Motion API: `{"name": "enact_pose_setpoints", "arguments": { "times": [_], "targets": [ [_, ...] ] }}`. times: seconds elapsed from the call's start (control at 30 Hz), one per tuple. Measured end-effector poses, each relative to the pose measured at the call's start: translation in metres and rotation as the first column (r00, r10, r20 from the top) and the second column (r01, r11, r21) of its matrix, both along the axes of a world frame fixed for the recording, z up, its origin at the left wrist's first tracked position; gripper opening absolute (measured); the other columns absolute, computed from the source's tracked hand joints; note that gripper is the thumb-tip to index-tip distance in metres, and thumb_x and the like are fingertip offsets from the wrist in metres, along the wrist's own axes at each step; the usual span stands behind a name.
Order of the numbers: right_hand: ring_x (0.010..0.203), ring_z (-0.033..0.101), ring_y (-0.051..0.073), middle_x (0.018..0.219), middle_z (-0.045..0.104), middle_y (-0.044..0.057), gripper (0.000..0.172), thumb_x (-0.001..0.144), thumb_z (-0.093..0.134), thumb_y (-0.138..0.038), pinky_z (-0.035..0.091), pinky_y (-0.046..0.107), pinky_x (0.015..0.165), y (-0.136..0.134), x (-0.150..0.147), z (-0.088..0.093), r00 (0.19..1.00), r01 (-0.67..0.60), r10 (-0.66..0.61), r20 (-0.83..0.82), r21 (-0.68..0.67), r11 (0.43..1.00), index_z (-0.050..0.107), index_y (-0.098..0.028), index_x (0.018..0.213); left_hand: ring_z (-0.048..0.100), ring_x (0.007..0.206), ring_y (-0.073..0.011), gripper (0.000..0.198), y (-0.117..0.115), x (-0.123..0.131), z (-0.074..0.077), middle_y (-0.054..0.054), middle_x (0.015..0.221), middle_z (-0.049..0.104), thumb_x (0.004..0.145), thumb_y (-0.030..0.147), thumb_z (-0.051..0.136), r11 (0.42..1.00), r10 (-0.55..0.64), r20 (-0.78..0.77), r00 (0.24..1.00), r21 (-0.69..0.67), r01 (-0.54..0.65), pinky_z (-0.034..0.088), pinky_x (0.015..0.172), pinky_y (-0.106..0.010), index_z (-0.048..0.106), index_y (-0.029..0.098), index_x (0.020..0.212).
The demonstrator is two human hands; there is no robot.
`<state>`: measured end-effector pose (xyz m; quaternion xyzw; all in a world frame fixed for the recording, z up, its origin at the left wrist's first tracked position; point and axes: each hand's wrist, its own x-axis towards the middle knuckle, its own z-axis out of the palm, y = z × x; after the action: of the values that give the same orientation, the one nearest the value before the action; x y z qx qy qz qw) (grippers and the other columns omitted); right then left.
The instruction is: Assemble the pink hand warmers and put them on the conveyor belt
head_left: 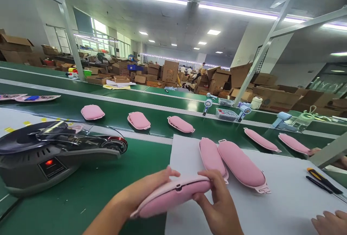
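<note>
Head view: left hand [151, 188] and right hand [217, 206] are pinching a pink case [173, 195] above the bench [81, 199] edge; with each grip only at an end, it could be slipping free, striking the cases [233, 162] on the white sheet [284, 206]

no readable text, labels or numbers anywhere

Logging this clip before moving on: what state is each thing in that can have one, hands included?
Left hand: gripping the held pink case.
Right hand: gripping the same case.
Held pink case: lifted off the table, closed.
Two pink cases on white sheet: lying flat, side by side.
Pink cases on belt: lying flat, spaced apart.
Tape dispenser: red light lit.
Utility knife: lying on the sheet.
</note>
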<state>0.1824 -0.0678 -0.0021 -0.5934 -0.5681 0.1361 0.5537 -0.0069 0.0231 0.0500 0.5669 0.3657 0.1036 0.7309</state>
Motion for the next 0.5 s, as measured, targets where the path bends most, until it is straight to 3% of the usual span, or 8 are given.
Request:
{"name": "enact_pose_setpoints", "arguments": {
  "times": [0.03, 0.07, 0.13, 0.17, 0.23, 0.3, 0.37, 0.5],
  "targets": [
    [0.087, 0.058, 0.021, 0.092, 0.059, 0.002, 0.035, 0.08, 0.062, -0.054, 0.048, 0.031, 0.076, -0.001, -0.001, -0.009, 0.996, 0.087, -0.087, -0.027, 0.017, 0.996, 0.059, -0.026, 0.1, 0.062, 0.087, -0.0175, 0.051, -0.002, -0.003, 0.0, -0.003, 0.107, 0.067, 0.081, 0.063, 0.048, 0.981, 0.042, -0.038, 0.998, 0.189, -0.034, 0.049, 0.071, -0.026, 0.062, 0.026, 0.114],
    [0.085, 0.058, 0.021, 0.09, 0.059, 0.001, 0.036, 0.081, 0.059, -0.057, 0.048, 0.032, 0.075, -0.002, -0.002, -0.018, 0.983, 0.176, -0.175, -0.052, 0.026, 0.984, 0.058, -0.026, 0.099, 0.06, 0.098, -0.0199, 0.044, -0.004, -0.006, -0.003, -0.002, 0.113, 0.065, 0.082, 0.056, 0.052, 0.927, 0.081, -0.089, 0.993, 0.374, -0.042, 0.048, 0.08, -0.028, 0.063, 0.026, 0.112],
    [0.083, 0.058, 0.022, 0.088, 0.059, 0.002, 0.038, 0.083, 0.054, -0.06, 0.046, 0.033, 0.073, -0.003, -0.008, -0.032, 0.953, 0.304, -0.303, -0.027, 0.02, 0.953, 0.056, -0.025, 0.097, 0.058, 0.106, -0.0225, 0.034, -0.011, -0.006, -0.02, -0.003, 0.116, 0.065, 0.086, 0.044, 0.05, 0.74, 0.142, -0.125, 0.982, 0.672, -0.022, 0.046, 0.09, -0.033, 0.063, 0.027, 0.113],
    [0.085, 0.058, 0.023, 0.09, 0.061, 0.003, 0.038, 0.084, 0.052, -0.061, 0.045, 0.034, 0.075, -0.003, -0.011, -0.035, 0.937, 0.347, -0.348, 0.02, 0.03, 0.937, 0.055, -0.025, 0.096, 0.059, 0.103, -0.0227, 0.033, -0.016, -0.003, -0.032, -0.004, 0.114, 0.066, 0.089, 0.036, 0.043, 0.601, 0.219, -0.1, 0.971, 0.797, -0.054, 0.047, 0.089, -0.036, 0.061, 0.027, 0.116],
    [0.095, 0.058, 0.025, 0.099, 0.063, 0.005, 0.038, 0.088, 0.047, -0.06, 0.043, 0.036, 0.082, -0.003, -0.016, -0.037, 0.914, 0.373, -0.382, 0.139, 0.087, 0.924, 0.056, -0.025, 0.099, 0.061, 0.096, -0.0238, 0.034, -0.024, 0.003, -0.055, -0.006, 0.107, 0.068, 0.091, 0.028, 0.036, 0.27, 0.357, 0.027, 0.934, 0.954, -0.131, 0.049, 0.08, -0.037, 0.062, 0.026, 0.112],
    [0.101, 0.057, 0.025, 0.107, 0.064, 0.004, 0.037, 0.091, 0.042, -0.057, 0.04, 0.036, 0.087, -0.002, -0.018, -0.034, 0.907, 0.322, -0.347, 0.24, 0.14, 0.936, 0.057, -0.027, 0.107, 0.06, 0.099, -0.0253, 0.029, -0.032, 0.012, -0.072, -0.006, 0.107, 0.068, 0.09, 0.026, 0.041, 0.033, 0.405, 0.103, 0.908, 0.991, -0.127, 0.048, 0.081, -0.038, 0.062, 0.024, 0.11],
    [0.098, 0.059, 0.023, 0.106, 0.066, 0.002, 0.034, 0.094, 0.038, -0.054, 0.039, 0.035, 0.085, 0.0, -0.02, -0.032, 0.907, 0.262, -0.302, 0.294, 0.167, 0.951, 0.057, -0.029, 0.109, 0.058, 0.098, -0.0254, 0.024, -0.039, 0.021, -0.078, -0.006, 0.104, 0.068, 0.09, 0.026, 0.044, -0.071, 0.451, 0.14, 0.881, 0.99, -0.121, 0.045, 0.081, -0.038, 0.06, 0.024, 0.107],
    [0.08, 0.061, 0.023, 0.086, 0.067, 0.002, 0.031, 0.095, 0.038, -0.051, 0.036, 0.036, 0.077, 0.005, -0.024, -0.038, 0.862, 0.297, -0.383, 0.332, 0.281, 0.913, 0.057, -0.026, 0.097, 0.055, 0.08, -0.0223, 0.024, -0.045, 0.037, -0.074, -0.004, 0.085, 0.065, 0.091, 0.016, 0.035, -0.058, 0.534, 0.208, 0.819, 0.976, -0.21, 0.038, 0.074, -0.039, 0.057, 0.023, 0.092]
  ]
}}
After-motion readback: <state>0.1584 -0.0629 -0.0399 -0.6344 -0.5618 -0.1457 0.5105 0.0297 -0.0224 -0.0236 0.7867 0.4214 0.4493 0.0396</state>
